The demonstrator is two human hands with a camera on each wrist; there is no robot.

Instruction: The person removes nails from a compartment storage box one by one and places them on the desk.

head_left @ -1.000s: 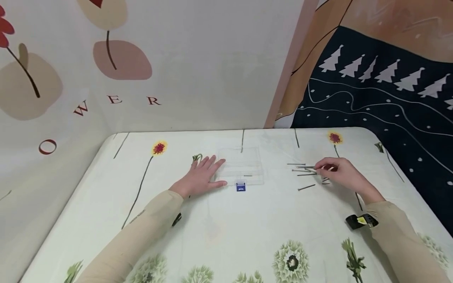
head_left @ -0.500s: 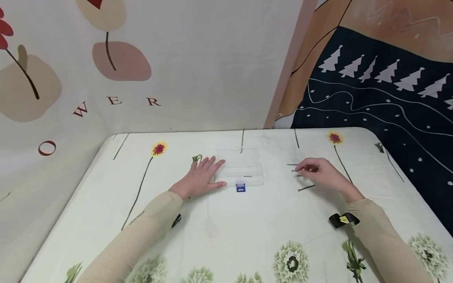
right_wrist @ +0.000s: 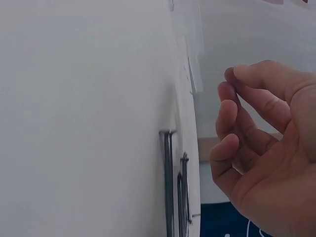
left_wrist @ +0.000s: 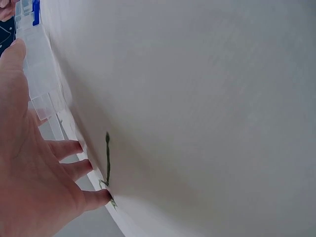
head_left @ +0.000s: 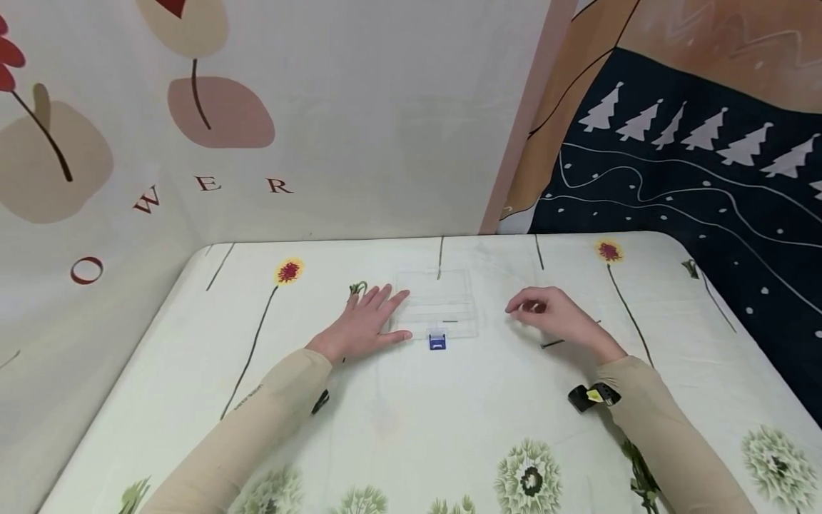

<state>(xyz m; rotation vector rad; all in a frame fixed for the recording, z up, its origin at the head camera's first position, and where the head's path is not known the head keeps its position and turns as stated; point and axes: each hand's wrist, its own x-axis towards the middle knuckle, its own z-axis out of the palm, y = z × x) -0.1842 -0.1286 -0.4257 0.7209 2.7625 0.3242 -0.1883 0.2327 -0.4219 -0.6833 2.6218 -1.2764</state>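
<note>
My left hand point(head_left: 362, 325) lies with fingers spread at the left side of a clear plastic box point(head_left: 437, 294) with a blue latch point(head_left: 437, 342). In the left wrist view that hand point(left_wrist: 37, 158) is beside the box point(left_wrist: 39, 59). One nail point(head_left: 451, 321) lies within the box's outline. My right hand point(head_left: 555, 314) is above the cloth, right of the box. In the right wrist view its thumb and index tip pinch together point(right_wrist: 232, 79); a dark sliver there looks like a nail, mostly hidden. Several nails point(right_wrist: 169, 182) lie under the hand, largely covered in the head view.
A white flower-printed cloth point(head_left: 411, 414) covers the table. Behind it hangs a pale printed curtain point(head_left: 385, 143), with a dark tree-patterned cloth point(head_left: 681, 164) at the right. A black wrist device point(head_left: 594, 396) is strapped to the right sleeve.
My right hand has moved left from the nails toward the box, covering most of the nails in the head view. The left hand and box have stayed in place.
</note>
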